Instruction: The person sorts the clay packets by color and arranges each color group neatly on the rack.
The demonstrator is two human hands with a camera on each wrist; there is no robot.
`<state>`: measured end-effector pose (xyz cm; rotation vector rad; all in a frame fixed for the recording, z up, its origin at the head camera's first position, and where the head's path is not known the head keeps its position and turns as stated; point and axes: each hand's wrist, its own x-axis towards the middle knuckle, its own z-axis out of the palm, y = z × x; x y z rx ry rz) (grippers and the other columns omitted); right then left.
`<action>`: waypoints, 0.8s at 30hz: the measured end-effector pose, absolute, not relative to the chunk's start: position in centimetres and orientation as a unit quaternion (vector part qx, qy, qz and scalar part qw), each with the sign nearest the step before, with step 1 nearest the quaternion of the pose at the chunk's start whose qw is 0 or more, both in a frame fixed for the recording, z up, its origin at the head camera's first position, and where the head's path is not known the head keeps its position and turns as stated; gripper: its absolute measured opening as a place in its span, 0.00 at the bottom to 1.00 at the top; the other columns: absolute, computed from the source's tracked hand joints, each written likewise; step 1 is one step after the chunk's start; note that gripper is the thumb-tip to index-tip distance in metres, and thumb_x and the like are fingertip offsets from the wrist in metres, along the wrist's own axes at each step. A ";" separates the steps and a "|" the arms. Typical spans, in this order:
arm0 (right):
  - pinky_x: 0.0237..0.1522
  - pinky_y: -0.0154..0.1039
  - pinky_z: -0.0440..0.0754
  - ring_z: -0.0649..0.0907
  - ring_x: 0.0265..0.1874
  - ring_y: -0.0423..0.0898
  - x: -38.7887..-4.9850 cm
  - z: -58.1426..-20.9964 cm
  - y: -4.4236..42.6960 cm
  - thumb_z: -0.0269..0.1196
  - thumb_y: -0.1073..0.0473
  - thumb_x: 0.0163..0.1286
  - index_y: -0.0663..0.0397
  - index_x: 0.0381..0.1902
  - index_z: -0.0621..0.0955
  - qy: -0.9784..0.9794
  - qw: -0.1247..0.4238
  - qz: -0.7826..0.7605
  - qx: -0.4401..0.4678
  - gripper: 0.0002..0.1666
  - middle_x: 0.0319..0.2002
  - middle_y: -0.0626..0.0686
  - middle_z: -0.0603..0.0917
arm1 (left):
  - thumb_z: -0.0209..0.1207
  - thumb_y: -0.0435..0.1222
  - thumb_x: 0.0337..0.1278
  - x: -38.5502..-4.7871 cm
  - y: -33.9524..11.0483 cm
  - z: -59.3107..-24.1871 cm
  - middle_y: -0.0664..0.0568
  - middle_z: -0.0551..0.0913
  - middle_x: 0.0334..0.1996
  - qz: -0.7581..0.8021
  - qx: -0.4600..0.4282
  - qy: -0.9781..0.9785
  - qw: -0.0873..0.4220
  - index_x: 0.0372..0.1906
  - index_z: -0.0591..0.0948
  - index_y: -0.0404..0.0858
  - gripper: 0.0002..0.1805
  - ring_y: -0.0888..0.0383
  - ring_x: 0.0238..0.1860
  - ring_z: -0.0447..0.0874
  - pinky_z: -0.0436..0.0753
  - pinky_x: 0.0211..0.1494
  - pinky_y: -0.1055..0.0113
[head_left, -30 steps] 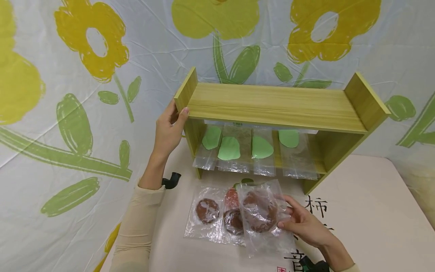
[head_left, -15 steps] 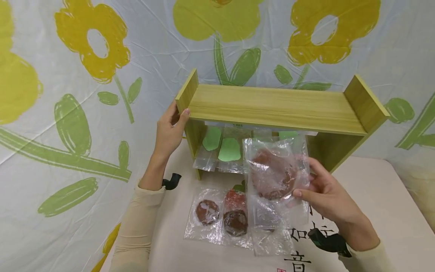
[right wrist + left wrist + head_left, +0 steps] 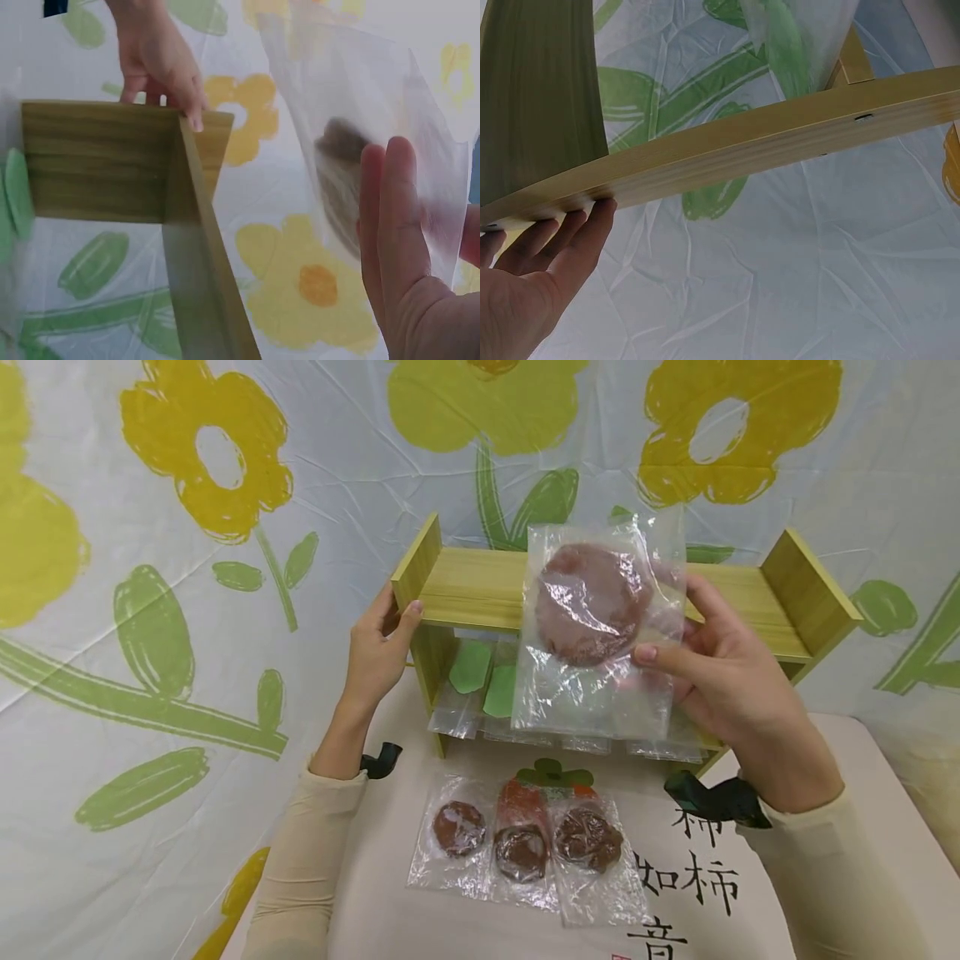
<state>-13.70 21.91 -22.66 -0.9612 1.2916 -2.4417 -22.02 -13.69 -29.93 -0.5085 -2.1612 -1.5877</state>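
Observation:
My right hand [image 3: 738, 681] holds up a clear plastic bag [image 3: 592, 706] with a flat, round brown piece [image 3: 588, 606] inside. Its thumb lies on the near face and the fingers are behind. The bag hangs in front of a small wooden shelf [image 3: 472, 581], hiding part of its top board. At the shelf's upper left corner my left hand [image 3: 375, 656] grips the side panel, thumb on the front edge. In the left wrist view, that hand's fingertips [image 3: 604, 210] touch the board's edge. The right wrist view shows the bag [image 3: 352, 67] apart from the shelf.
Several clear bags with green pieces [image 3: 470, 667] lie on the lower board, overhanging its front. Three bags with brown pieces [image 3: 459, 828] lie in a row on the pale table mat [image 3: 420, 927], which bears a painted persimmon and black characters. A flowered cloth [image 3: 337, 460] hangs behind.
My right hand has lifted the bag with the brown piece from above the table up to the top board's height, uncovering the third bag on the mat. My left hand has stayed on the shelf.

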 end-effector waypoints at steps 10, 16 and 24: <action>0.35 0.36 0.85 0.83 0.38 0.49 -21.5 -19.9 19.5 0.61 0.78 0.68 0.50 0.71 0.69 0.509 0.109 -0.826 -0.216 0.37 0.51 0.62 0.77 | 0.56 0.38 0.74 -23.1 -11.6 -29.8 0.49 0.79 0.62 -0.560 -0.151 -0.783 0.225 0.73 0.71 0.45 0.26 0.51 0.57 0.81 0.82 0.54 0.53; 0.24 0.28 0.78 0.82 0.29 0.46 -24.0 -20.0 17.0 0.59 0.80 0.67 0.52 0.68 0.72 0.493 0.105 -0.848 -0.165 0.35 0.37 0.58 0.83 | 0.54 0.33 0.74 -21.1 -10.5 -27.8 0.39 0.78 0.61 -0.559 -0.149 -0.786 0.219 0.71 0.71 0.34 0.24 0.46 0.57 0.81 0.82 0.53 0.52; 0.33 0.36 0.84 0.83 0.33 0.47 -26.3 -20.9 14.3 0.53 0.83 0.67 0.60 0.65 0.70 0.497 0.114 -0.850 -0.131 0.31 0.42 0.59 0.81 | 0.54 0.32 0.74 -20.9 -10.4 -27.5 0.40 0.78 0.62 -0.566 -0.152 -0.780 0.220 0.72 0.70 0.35 0.25 0.47 0.57 0.81 0.82 0.53 0.51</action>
